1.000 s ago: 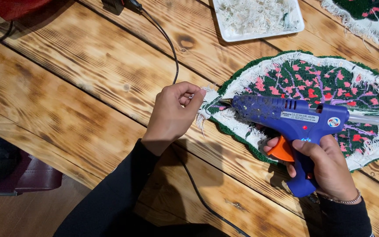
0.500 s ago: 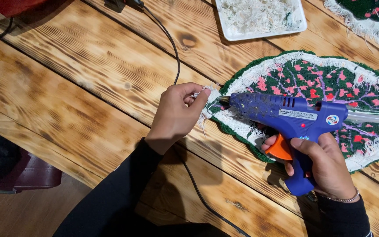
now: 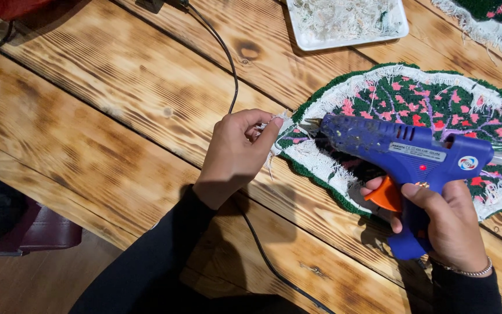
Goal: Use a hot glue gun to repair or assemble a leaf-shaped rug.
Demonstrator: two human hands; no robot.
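A tufted rug piece (image 3: 437, 102) lies face down on the wooden table (image 3: 117, 99), green with pink and red spots and a frayed white cloth border. My left hand (image 3: 233, 154) pinches that white border at the piece's left tip and folds it over. My right hand (image 3: 448, 224) grips a blue glue gun (image 3: 408, 154) with an orange trigger, a finger resting on the trigger. The gun's nozzle points left, just above the border near my left fingertips.
A white tray (image 3: 344, 40) of pale thread scraps sits at the back. Another fringed tufted piece (image 3: 489, 20) lies at the top right. A black cable (image 3: 228, 70) runs across the table and under my left wrist. A dark red seat (image 3: 47, 229) stands at lower left.
My left hand has shifted its fingers on the white border, pressing the fold with the thumb. The glue gun has stayed almost where it was.
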